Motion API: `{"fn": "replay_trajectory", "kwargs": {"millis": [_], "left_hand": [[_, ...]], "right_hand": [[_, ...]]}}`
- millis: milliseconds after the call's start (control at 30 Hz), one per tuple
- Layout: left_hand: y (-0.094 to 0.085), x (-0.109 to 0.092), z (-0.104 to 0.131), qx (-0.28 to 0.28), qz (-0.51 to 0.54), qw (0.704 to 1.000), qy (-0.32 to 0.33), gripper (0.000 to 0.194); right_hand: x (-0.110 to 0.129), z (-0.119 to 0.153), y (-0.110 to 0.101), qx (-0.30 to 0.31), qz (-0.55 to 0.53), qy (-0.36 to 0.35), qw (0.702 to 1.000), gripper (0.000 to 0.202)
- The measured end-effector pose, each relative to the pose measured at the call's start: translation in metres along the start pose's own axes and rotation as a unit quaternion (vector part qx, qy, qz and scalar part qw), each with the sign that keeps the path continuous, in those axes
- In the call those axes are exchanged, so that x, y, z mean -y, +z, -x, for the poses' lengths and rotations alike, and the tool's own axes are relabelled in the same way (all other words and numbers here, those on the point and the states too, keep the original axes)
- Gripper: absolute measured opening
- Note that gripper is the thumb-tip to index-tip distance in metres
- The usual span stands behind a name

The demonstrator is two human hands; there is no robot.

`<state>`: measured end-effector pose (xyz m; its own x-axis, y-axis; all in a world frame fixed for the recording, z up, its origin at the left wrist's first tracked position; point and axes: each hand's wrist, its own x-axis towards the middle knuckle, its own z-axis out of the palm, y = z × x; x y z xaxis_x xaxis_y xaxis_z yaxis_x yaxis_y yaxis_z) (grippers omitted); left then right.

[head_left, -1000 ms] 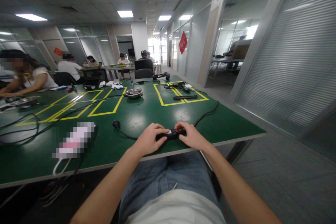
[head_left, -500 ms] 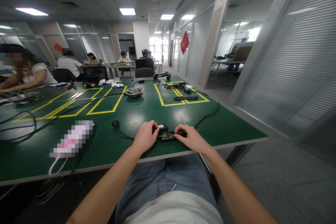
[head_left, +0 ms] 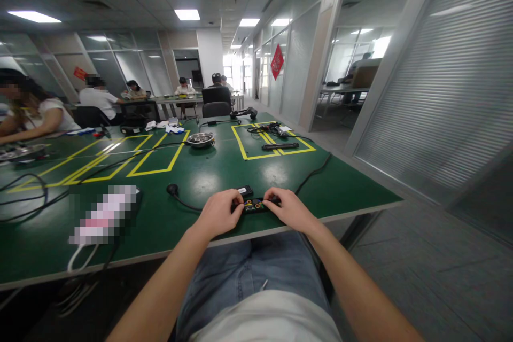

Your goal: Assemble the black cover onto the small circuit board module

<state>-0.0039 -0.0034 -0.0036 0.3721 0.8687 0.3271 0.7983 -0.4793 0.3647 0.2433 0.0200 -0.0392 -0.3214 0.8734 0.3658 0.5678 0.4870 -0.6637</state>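
Note:
A small black casing with an exposed circuit board (head_left: 254,204) lies near the table's front edge, two orange rings showing on it. My left hand (head_left: 219,212) grips its left end, thumb and fingers closed. On its right end my right hand (head_left: 289,208) is pinched, by a black cable (head_left: 315,172) that runs back to the right. Just behind the board is a black cover (head_left: 245,191) with a white label. A black plug (head_left: 172,189) sits left of my hands on a cord that leads to my left hand. The fingertips are partly hidden.
A metal bowl (head_left: 201,140) stands farther back. Behind it to the right, a black bar (head_left: 280,146) and cables lie in yellow tape outlines. A blurred pinkish object (head_left: 106,214) lies at left, near long black cables. A person (head_left: 36,107) works at the far left.
My left hand has moved from the labelled cover onto the left end of the board casing. The right hand stays at the right end. The view has shifted slightly.

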Motion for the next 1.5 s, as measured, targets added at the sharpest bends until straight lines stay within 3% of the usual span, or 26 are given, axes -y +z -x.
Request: {"fn": "replay_trajectory", "kwargs": {"millis": [233,467,667,767,867,967,1100,1233,1300,1500], "left_hand": [[0.001,0.004,-0.002,-0.025,0.02,0.999,-0.007,0.01],[0.007,0.012,-0.002,-0.012,0.014,1.0,0.012,0.01],[0.008,0.011,-0.004,-0.068,0.021,0.995,0.065,0.014],[0.013,0.013,-0.011,-0.082,0.023,0.996,0.012,0.023],[0.018,0.017,-0.018,-0.043,0.033,0.997,-0.052,0.023],[0.018,0.018,-0.02,-0.047,0.044,0.995,-0.077,0.022],[0.015,0.013,-0.013,-0.098,0.071,0.993,0.014,0.028],[0.014,0.009,-0.007,-0.028,0.076,0.99,0.111,0.03],[0.014,0.009,-0.007,0.002,0.066,0.99,0.125,0.03],[0.012,0.009,-0.006,0.011,0.063,0.988,0.139,0.029]], "right_hand": [[0.0,-0.001,0.0,-0.021,-0.031,-0.012,0.999,0.011],[-0.005,-0.003,-0.003,-0.025,-0.008,-0.05,0.998,0.012],[-0.01,-0.004,-0.002,-0.006,0.019,-0.041,0.999,0.013],[-0.01,-0.004,-0.003,0.003,0.004,-0.038,0.999,0.013],[-0.009,-0.004,-0.005,0.009,0.001,-0.034,0.999,0.014],[-0.008,-0.005,-0.007,0.016,-0.001,-0.03,0.999,0.014],[-0.009,-0.005,-0.005,0.005,-0.025,-0.018,1.0,0.011],[-0.014,-0.006,-0.001,-0.023,-0.061,-0.004,0.998,0.02],[-0.015,-0.006,0.0,-0.02,-0.063,-0.006,0.998,0.019],[-0.013,-0.006,-0.001,-0.002,-0.071,-0.016,0.997,0.015]]}}
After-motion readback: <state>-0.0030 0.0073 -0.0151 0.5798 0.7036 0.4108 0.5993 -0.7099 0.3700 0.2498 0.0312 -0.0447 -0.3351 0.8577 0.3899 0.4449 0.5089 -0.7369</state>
